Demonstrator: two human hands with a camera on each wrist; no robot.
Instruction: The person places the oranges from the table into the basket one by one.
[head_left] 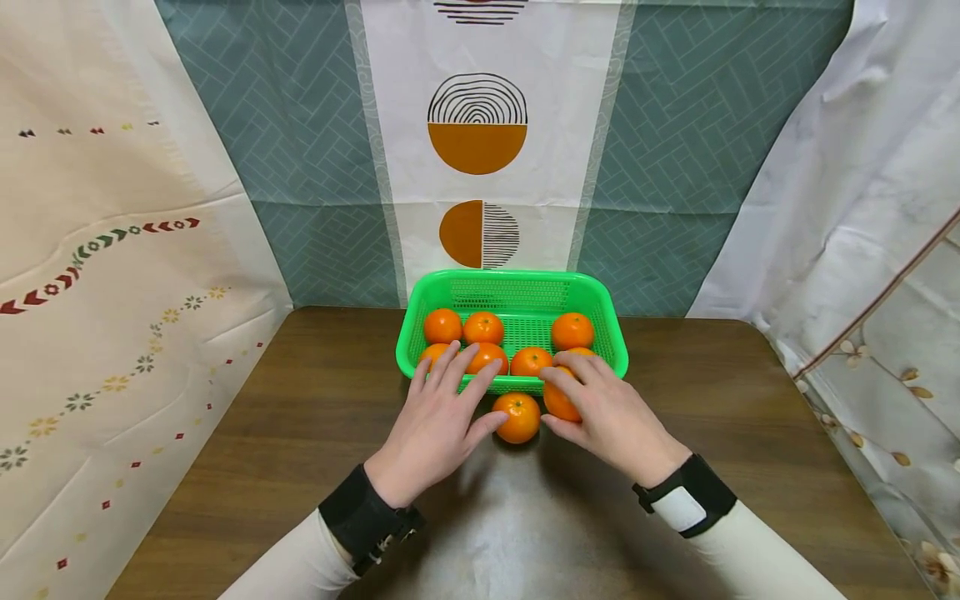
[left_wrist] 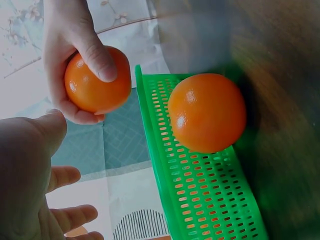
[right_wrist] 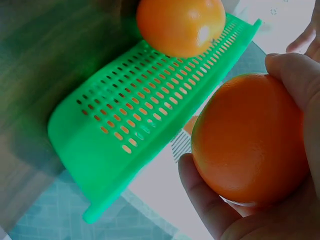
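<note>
My right hand [head_left: 611, 417] grips an orange [right_wrist: 250, 140], thumb on one side and fingers curled round the other, just above the front rim of the green plastic basket [head_left: 603, 300]. Another orange [head_left: 517, 417] sits on the table against the basket's front wall, between my two hands. My left hand [head_left: 435, 421] is spread over the basket's front left edge, fingers apart and holding nothing; in the left wrist view its fingers [left_wrist: 75, 212] are bare. Inside the basket lie several oranges [head_left: 483, 329], some partly hidden behind my hands.
The basket stands at the back of a brown wooden table [head_left: 330, 375], close to a patterned cloth backdrop [head_left: 315, 167]. Cream cloth [head_left: 120, 333] hangs at the left and white floral cloth [head_left: 840, 250] at the right.
</note>
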